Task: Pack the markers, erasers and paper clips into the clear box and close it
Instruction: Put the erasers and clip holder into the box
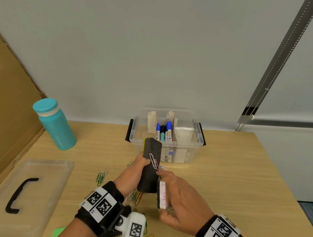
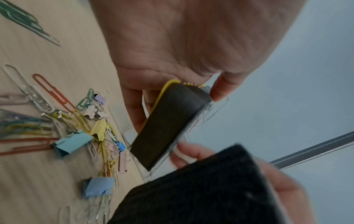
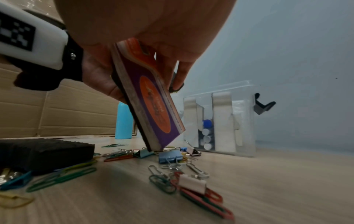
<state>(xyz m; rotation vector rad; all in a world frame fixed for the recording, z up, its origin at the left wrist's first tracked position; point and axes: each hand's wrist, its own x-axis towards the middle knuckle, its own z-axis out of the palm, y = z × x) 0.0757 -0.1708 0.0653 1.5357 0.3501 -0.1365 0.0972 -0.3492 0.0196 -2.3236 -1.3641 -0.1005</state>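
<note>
My left hand point(image 1: 138, 168) grips a black felt eraser with a yellow back point(image 1: 150, 168) and holds it upright above the table; in the left wrist view that yellow-backed eraser point(image 2: 168, 124) is blurred. A few paper clips point(image 1: 154, 162) cling to its felt face. My right hand point(image 1: 177, 197) holds a second eraser point(image 1: 163, 195) beside it, purple and orange on its flat side point(image 3: 153, 106), with the fingertips up at the clinging clips. The clear box point(image 1: 196, 140) stands open beyond, with markers point(image 1: 163, 131) upright among card dividers. Loose paper clips point(image 1: 102, 176) lie on the table.
The box lid point(image 1: 26, 191) with its black handle lies at the near left. A teal bottle point(image 1: 55, 124) stands at the left by a cardboard sheet point(image 1: 3, 101). Binder clips point(image 3: 170, 156) and a black felt block point(image 3: 44, 153) sit among the scattered clips. The table's right edge point(image 1: 281, 181) is close.
</note>
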